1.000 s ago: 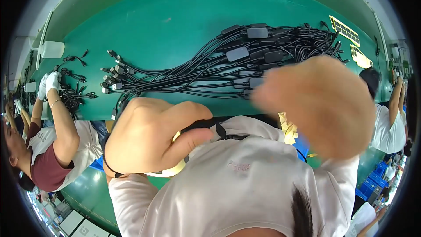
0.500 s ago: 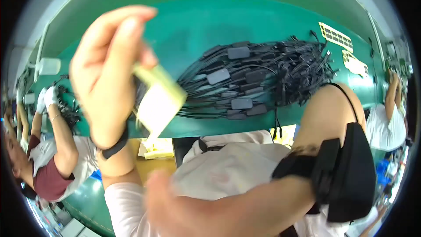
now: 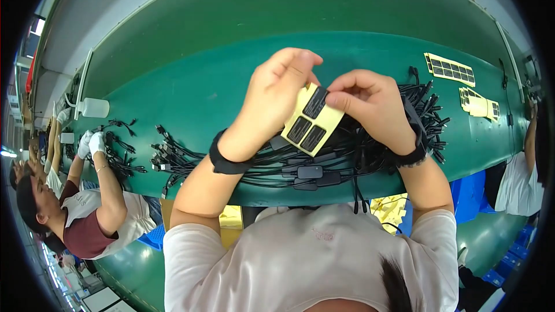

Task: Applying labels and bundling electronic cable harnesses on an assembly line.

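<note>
A yellow sticker sheet point(image 3: 324, 122) with a few black labels is held up over the bench. My left hand point(image 3: 278, 89) pinches its upper left edge between thumb and fingers. At the top right corner, the thumb and forefinger of my right hand point(image 3: 373, 104) close on the edge of the uppermost black label point(image 3: 315, 103). Whether that label has lifted off the backing cannot be seen. Underneath both hands lies a large bundle of black cables point(image 3: 272, 164), with small dark control boxes point(image 3: 310, 171) along them and plugs at both ends.
On the green bench point(image 3: 191, 89), more label sheets point(image 3: 450, 69) and a smaller stack point(image 3: 478, 104) lie at the far right. A white bottle point(image 3: 93, 107) stands left. A gloved co-worker point(image 3: 98, 208) handles cables point(image 3: 118, 153) there. Yellow scraps point(image 3: 388, 209) sit below the bench edge.
My left hand has brought the sticker sheet rightward and turned its labelled face into view. My right hand has risen from low in front of my body to the sheet's corner.
</note>
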A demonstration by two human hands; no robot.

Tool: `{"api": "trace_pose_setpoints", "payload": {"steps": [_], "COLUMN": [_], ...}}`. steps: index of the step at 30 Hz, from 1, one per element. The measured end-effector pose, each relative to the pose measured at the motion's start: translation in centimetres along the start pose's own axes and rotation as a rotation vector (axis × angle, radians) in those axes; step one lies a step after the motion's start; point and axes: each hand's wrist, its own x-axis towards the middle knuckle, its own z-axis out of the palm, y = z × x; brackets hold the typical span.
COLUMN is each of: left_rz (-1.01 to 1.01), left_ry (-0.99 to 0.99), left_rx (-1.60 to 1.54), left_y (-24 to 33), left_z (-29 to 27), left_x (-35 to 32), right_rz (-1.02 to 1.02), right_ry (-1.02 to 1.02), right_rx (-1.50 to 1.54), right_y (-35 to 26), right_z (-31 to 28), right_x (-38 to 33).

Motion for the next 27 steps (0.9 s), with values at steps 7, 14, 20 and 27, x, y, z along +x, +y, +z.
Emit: {"api": "trace_pose_setpoints", "payload": {"steps": [7, 14, 20, 27], "left_rz": [0.204, 0.308, 0.247, -0.256], "left_ry": [-0.143, -0.13, -0.144, -0.16], "left_rx": [0.342, 0.518, 0.482, -0.358], "left_y": [-1.8, -2.5, -2.2, -3.2], "left_z": [-3.7, -3.8, -4.4, -6.1], "left_x": [-0.9, -2.6, -3.5, -3.1], "right_rz": [-0.135, -0.379, -0.436, -0.896], "right_ry": [0.119, 0.07, 0.029, -0.102], "right_rx": [-0.132, -0.568, -0.674, -0.72], "right_y": [1.0, -0.6, -1.5, -2.6], "right_z": [1.5, 2.4, 3.2, 4.7], "right_x": [0.7, 0.0, 0.0, -3.1]}}
